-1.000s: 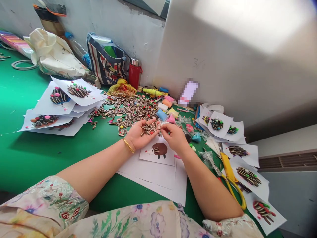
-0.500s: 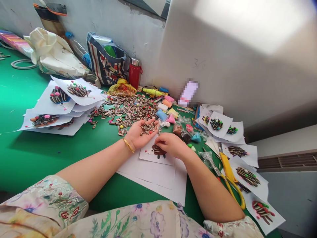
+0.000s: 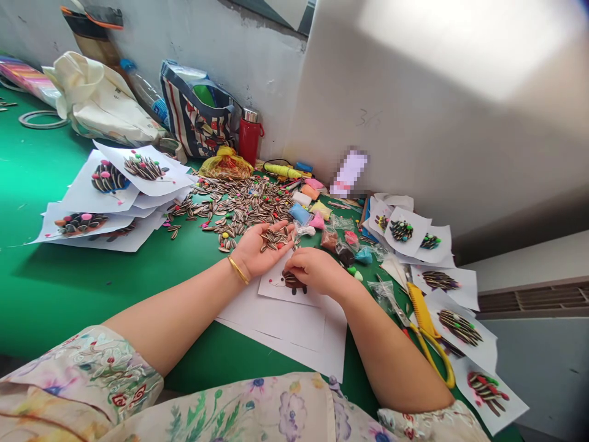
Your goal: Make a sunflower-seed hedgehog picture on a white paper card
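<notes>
Just beneath the fingers of the right hand [image 3: 324,270], in the head view, a brown animal shape [image 3: 294,280] lies on a white card [image 3: 272,290], its small dark feet pointing toward the person. Those fingers are closed in a narrow pinch; whether a seed sits between them is hidden. Beyond and to the left of them, the left hand [image 3: 253,253] lies palm up, its fingers loosely open under a small heap of striped seeds [image 3: 275,238].

That open palm looks like the likelier trouble: a tilt, or a knock from the right hand working so close, could spill seeds over the card. Pressing too hard could dent the brown shape, if it is soft, or push seeds already on it askew. The card rests on loose white sheets [image 3: 294,334] on the green surface [image 3: 175,279], so a sideways drag might slide it. Right of the fingers, the forearm is near the scissors [image 3: 437,350] and could brush them.

Compared with the first frame, the right hand has come down from beside the left fingertips and now covers part of the brown shape. Since the middle frame its pose has hardly changed, and the left hand stays put with its seeds.
</notes>
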Demonstrator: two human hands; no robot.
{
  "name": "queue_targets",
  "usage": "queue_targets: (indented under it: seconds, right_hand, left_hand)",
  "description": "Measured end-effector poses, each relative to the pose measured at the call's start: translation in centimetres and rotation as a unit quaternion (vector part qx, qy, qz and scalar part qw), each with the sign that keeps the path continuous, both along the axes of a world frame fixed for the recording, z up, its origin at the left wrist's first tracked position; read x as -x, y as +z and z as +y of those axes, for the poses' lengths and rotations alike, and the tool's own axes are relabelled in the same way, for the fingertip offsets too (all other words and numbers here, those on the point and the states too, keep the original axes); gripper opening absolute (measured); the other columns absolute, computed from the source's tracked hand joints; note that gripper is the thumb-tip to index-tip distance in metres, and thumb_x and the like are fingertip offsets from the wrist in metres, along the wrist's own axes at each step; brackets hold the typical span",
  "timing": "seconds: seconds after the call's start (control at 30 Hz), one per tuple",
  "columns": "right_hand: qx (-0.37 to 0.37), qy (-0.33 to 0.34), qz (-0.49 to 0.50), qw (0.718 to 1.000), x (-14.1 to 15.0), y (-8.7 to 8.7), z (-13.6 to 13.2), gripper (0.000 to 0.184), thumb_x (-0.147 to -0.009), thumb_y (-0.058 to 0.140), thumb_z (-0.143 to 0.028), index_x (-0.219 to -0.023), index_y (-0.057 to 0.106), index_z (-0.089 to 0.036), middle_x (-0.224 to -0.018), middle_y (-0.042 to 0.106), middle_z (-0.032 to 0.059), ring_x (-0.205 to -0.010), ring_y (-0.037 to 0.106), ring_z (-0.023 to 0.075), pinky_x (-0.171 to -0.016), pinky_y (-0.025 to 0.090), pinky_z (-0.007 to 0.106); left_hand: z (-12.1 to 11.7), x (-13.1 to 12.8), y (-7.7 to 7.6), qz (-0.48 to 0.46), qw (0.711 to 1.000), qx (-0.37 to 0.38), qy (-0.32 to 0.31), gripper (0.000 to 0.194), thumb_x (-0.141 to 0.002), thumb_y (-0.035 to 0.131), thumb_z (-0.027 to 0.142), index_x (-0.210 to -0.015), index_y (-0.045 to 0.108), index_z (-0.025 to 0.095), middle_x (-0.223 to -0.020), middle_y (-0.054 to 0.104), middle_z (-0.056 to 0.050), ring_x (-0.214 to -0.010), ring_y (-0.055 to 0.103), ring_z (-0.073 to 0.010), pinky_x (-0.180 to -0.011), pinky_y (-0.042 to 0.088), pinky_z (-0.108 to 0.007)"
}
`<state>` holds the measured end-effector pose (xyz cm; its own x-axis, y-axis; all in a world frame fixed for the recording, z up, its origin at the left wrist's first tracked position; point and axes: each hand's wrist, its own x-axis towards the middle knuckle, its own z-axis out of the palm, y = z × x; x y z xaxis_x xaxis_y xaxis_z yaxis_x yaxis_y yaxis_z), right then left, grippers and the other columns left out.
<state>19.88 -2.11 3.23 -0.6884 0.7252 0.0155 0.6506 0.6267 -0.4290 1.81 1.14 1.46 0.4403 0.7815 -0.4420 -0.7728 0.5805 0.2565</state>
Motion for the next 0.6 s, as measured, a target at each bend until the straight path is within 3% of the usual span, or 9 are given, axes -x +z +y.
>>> queue_targets:
  seconds: [0.6]
  right_hand:
    - [-0.048,0.035,-0.05,0.997,0.1,-1.0,0.2,0.031,-0.081,0.053,-0.001,-0.085,0.077,-0.02,-0.087,0.069,0.0045,-0.083,0.06,0.0183,-0.069,0.042,0.027]
  left_hand:
    - [0.0,0.0,0.0,0.01,1.0,-0.009,-0.002,0.042,-0.095,0.039,0.024,-0.129,0.06,0.011,-0.12,0.069,-0.018,-0.104,0.07,-0.0259,-0.086,0.059,-0.039]
